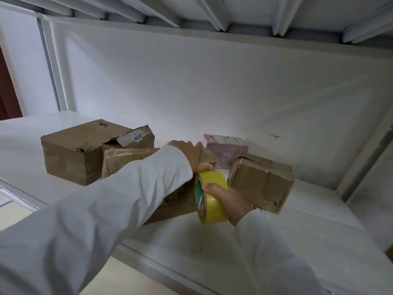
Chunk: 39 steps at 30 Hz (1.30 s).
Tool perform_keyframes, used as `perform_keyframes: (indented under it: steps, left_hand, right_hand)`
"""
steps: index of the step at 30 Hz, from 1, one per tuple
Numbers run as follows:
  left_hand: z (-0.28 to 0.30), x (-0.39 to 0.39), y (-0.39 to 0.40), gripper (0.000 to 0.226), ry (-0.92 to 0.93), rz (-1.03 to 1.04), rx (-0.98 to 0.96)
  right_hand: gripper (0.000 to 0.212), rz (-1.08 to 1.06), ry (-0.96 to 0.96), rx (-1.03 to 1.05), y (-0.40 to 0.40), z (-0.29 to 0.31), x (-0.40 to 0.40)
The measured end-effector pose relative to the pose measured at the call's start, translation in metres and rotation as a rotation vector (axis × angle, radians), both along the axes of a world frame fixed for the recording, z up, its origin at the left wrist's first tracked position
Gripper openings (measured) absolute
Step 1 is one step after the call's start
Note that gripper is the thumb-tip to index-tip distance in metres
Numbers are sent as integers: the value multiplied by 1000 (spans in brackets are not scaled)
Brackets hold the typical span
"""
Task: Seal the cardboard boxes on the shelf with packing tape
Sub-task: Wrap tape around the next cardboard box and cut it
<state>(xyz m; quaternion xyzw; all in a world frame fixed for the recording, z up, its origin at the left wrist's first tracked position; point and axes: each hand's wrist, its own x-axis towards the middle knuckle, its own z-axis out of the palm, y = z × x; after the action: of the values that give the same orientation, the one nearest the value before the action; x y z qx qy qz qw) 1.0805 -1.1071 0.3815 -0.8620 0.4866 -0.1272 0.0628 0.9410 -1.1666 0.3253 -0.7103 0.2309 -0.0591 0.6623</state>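
A cardboard box (pixel 127 158) lies in the middle of the white shelf (pixel 308 220), largely covered by my left sleeve. My left hand (pixel 191 154) grips its far right corner, fingers over the top and thumb on the near side. Just below that corner my right hand (pixel 223 194) holds a yellow roll of packing tape (pixel 212 201), fingers through its core. A bigger brown box (pixel 72 154) with a torn label stands to the left. Another taped brown box (pixel 261 182) sits tilted on the right.
A small pink box (pixel 225 150) stands behind, against the white back wall. The underside of the shelf above hangs overhead. A white upright post (pixel 53 67) rises at the left, and another frame post at the far right. The shelf's front edge runs diagonally below my arms.
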Motion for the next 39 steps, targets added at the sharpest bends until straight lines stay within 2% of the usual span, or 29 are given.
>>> perform_keyframes:
  steps: [7, 15, 21, 24, 27, 30, 33, 36, 39]
  left_hand:
    - [-4, 0, -3, 80, -61, 2, 0]
    - [-4, -2, -4, 80, -72, 15, 5]
    - [-6, -1, -3, 79, -118, 15, 23]
    - [-6, 2, -4, 78, -113, 15, 6]
    - [-6, 3, -5, 79, -43, 27, -9]
    - [-4, 4, -5, 92, 45, 54, -16]
    - [-1, 2, -6, 111, 53, 86, 20]
    - [-2, -1, -8, 98, 12, 87, -4]
    - [-5, -2, -9, 81, 11, 104, -25]
  right_hand:
    - [29, -28, 13, 44, -2, 1, 4]
    - [36, -37, 27, 60, -4, 2, 5]
    - [32, -122, 90, 104, 6, -16, 3]
    - [20, -106, 80, 118, 4, -18, 4]
    - [26, -90, 113, 131, 2, -16, 5]
    - [24, -79, 138, 187, 1, -15, 5]
    - [23, -81, 114, 220, 1, -14, 5]
    - [26, -42, 98, 175, -3, -10, 6]
    - [32, 66, 40, 219, -7, 2, 5]
